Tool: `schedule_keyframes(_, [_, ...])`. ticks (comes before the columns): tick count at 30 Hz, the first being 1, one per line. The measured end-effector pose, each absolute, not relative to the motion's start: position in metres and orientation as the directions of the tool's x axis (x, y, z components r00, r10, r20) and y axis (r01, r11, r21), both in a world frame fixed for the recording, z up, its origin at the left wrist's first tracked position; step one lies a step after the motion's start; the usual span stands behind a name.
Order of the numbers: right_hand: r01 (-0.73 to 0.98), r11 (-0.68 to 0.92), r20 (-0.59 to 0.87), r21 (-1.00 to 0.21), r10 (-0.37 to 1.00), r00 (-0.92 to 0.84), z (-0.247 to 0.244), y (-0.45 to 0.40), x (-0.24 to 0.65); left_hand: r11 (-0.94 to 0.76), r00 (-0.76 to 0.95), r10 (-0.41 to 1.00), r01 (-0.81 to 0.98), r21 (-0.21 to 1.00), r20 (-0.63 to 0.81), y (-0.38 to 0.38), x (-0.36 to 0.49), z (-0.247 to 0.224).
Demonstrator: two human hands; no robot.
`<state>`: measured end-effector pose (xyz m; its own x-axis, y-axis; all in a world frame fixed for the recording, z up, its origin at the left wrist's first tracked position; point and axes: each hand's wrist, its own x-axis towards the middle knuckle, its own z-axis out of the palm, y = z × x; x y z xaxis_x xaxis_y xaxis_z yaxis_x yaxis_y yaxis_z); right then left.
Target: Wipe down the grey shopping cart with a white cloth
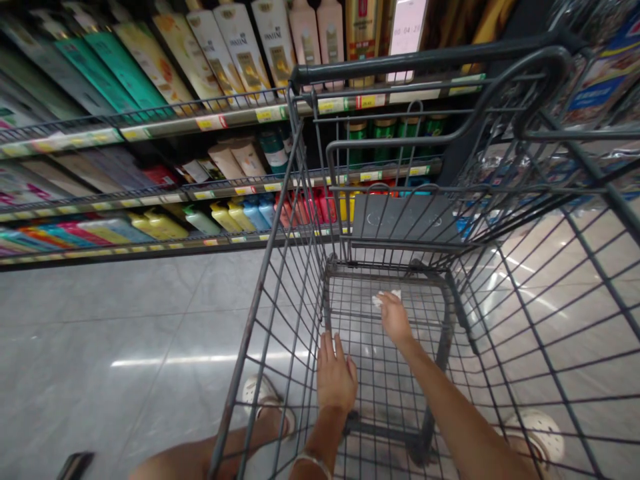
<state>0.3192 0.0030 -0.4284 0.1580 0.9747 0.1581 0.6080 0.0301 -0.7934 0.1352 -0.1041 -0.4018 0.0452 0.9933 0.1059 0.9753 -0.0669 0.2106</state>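
Note:
Both of my hands reach down inside a dark grey wire shopping cart (260,280). My right hand (395,319) is closed around a crumpled white tissue (379,299), which sticks out past the fingers over the cart's wire bottom. To its left, my left hand (336,381) lies flat with the fingers stretched out, beside the cart's left wire wall; whether it presses on the wires I cannot tell. A pale band circles the left wrist.
Shelves of shampoo bottles (240,47) line the far side, price tags along their edges. A phone (406,37) showing a timer stands on the upper shelf. Packaged goods (600,80) hang at right. My white clogs (267,400) are on the grey tiled floor (100,333).

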Motion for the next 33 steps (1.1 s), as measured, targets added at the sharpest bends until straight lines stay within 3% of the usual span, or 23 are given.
schedule_keyframes(7, [0.468, 0.149, 0.153, -0.871, 0.988, -0.029, -0.409, -0.024, 0.271, -0.062, 0.039, 0.993, 0.977, 0.203, 0.113, -0.100, 0.137, -0.399])
schedule_keyframes(17, [0.341, -0.031, -0.028, -0.940, 1.000, 0.014, -0.396, -0.028, 0.284, -0.093, 0.073, 0.992, 0.976, 0.197, 0.107, -0.093, 0.136, -0.391])
schedule_keyframes(24, [0.546, -0.102, 0.003, -0.831, 0.982, 0.188, -0.392, -0.032, 0.334, -0.093, 0.076, 0.992, 0.980, 0.174, 0.104, -0.092, 0.138, -0.390])
schedule_keyframes(33, [0.800, 0.060, 0.015, -0.597, 0.998, -0.064, -0.382, -0.071, 0.300, -0.090, 0.087, 0.996, 0.991, 0.101, 0.033, -0.089, 0.138, -0.384])
